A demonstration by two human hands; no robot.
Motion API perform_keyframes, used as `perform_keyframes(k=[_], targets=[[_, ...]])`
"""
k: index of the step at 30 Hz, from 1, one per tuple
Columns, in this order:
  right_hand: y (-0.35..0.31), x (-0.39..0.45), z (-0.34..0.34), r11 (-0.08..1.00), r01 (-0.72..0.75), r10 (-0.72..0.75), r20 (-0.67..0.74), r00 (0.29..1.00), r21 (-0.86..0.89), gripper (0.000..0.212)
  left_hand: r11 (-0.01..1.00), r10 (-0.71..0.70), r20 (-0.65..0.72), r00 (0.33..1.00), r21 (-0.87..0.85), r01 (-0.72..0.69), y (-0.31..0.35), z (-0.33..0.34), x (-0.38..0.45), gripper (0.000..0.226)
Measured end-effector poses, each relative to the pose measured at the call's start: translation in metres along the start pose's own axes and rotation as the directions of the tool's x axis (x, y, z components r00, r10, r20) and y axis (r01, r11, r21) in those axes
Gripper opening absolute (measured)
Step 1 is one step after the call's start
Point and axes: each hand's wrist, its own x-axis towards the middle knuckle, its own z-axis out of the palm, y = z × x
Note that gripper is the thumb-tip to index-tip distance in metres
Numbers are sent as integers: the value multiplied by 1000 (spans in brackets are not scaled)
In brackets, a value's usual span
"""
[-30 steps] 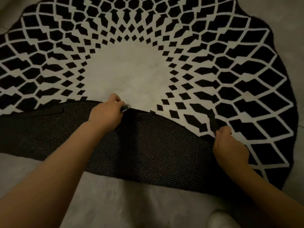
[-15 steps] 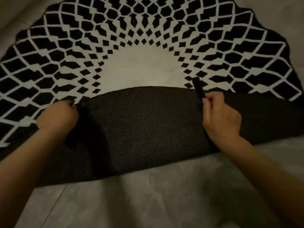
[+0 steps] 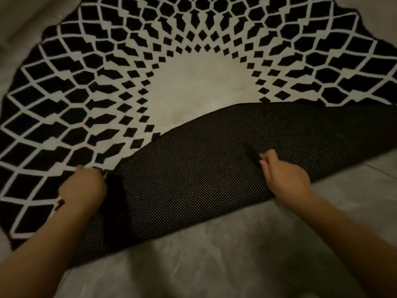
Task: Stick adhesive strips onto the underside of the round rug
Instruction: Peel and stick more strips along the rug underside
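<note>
Nearest the camera, two bare forearms reach forward from the lower corners over a pale grey floor (image 3: 214, 261) with faint tile seams. Beyond them lies the folded-over near edge of the round rug (image 3: 193, 82), its dark dotted underside (image 3: 193, 179) facing up in a broad band that runs from lower left to the right edge of the view.

The left hand (image 3: 83, 188) sits at the left end of that fold, where the underside meets the patterned top; its fingers curl down at the fold, but they are hidden behind the knuckles, so I cannot tell whether they grip the rug or only rest there. A deep shadow falls on the backing just right of this hand.

The right hand (image 3: 283, 175) rests on the underside farther right, its fingertips pinching the near end of a short black adhesive strip (image 3: 252, 152), which lies flat against the backing and angles away up-left.

Farther off, the rug's top side spreads flat on the floor: a plain cream centre ringed by black diamonds in white lattice lines. Bare floor shows at the upper corners. The light is dim.
</note>
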Motion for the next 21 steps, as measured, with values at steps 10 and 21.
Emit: perform_keyframes(k=[10,21], targets=[[2,20,-14,997,-47,58,-201,978,59,29,887,400,-37,916,-237,-396,109,29,-93,51],[17,34,-14,981,-138,140,-6,990,139,26,911,410,96,907,-88,-402,120,51,-102,57]])
